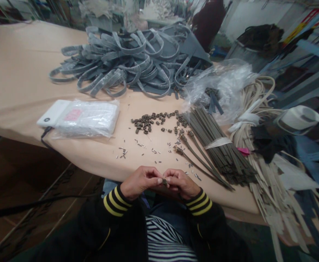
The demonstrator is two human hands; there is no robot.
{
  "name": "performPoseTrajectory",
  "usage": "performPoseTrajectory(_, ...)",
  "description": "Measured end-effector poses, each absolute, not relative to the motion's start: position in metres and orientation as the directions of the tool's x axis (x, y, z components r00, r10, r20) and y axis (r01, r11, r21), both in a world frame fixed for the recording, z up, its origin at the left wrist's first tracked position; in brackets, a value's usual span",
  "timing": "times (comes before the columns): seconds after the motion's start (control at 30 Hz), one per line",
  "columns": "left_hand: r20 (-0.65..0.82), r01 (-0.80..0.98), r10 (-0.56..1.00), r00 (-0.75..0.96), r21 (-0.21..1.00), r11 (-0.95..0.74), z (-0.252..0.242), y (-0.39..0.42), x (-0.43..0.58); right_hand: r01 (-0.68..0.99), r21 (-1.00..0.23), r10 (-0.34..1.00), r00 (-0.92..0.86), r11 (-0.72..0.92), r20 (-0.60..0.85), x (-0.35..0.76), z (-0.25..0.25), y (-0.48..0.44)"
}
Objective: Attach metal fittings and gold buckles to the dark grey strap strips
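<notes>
At table's edge — two hands, left hand (139, 182) and right hand (180, 183), fingers pinching one small clasp (164, 181).

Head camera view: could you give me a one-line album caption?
Both hands, left hand and right hand, pinch a small metal piece beside scattered clips and grey straps.

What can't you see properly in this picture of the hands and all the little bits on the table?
- Small brown piece pinched between left hand and right hand: fingertips cover most of it, head view.
- Tiny silver pins: too small to tell their shape.
- Clear bag: crinkled plastic blurs its contents.
- Pale straps: cut off by the right edge.
</notes>
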State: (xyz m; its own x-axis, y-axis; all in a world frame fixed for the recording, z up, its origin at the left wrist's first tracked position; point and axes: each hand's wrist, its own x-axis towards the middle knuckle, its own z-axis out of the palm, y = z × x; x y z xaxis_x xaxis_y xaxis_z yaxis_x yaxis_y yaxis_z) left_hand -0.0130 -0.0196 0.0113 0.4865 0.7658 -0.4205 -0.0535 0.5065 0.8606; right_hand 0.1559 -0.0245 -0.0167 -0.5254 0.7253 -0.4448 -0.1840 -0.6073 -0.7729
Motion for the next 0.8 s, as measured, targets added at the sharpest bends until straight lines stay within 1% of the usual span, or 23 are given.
performPoseTrajectory(0.13, -0.402, -0.025, 0.799, 0.447, 0.887, 0.46, 0.011, -0.022, -0.009, -0.167, -0.783, 0.735, -0.502, -0.599, -0.455, 0.156, -0.014, -0.024)
performPoseTrajectory(0.2, -0.388, -0.031, 0.813, 0.435, 0.896, 0.444, 0.01, -0.023, -0.007, -0.141, -0.809, 0.753, -0.483, -0.571, -0.448, 0.156, -0.012, -0.024)
performPoseTrajectory(0.3, -0.35, -0.061, 0.849, 0.395, 0.913, 0.404, 0.008, -0.023, -0.004, -0.061, -0.878, 0.794, -0.46, -0.475, -0.397, 0.155, -0.009, -0.025)
performPoseTrajectory(0.4, -0.308, -0.051, 0.887, 0.344, 0.937, 0.345, 0.006, -0.022, -0.003, 0.008, -0.921, 0.829, -0.433, -0.39, -0.354, 0.154, -0.006, -0.026)
performPoseTrajectory(0.47, -0.288, -0.005, 0.911, 0.296, 0.953, 0.302, 0.004, -0.021, -0.003, 0.032, -0.946, 0.866, -0.392, -0.324, -0.31, 0.153, -0.005, -0.028)
performPoseTrajectory(0.57, -0.241, 0.115, 0.941, 0.239, 0.969, 0.219, 0.004, -0.022, -0.002, 0.114, -0.968, 0.9, -0.356, -0.224, -0.25, 0.151, -0.004, -0.029)
performPoseTrajectory(0.67, -0.219, 0.172, 0.94, 0.261, 0.969, 0.178, 0.005, -0.023, -0.002, 0.201, -0.962, 0.889, -0.381, -0.187, -0.252, 0.151, -0.001, -0.029)
performPoseTrajectory(0.8, -0.227, 0.178, 0.913, 0.341, 0.969, 0.174, 0.009, -0.022, -0.005, 0.368, -0.928, 0.904, -0.377, -0.053, -0.201, 0.151, 0.005, -0.026)
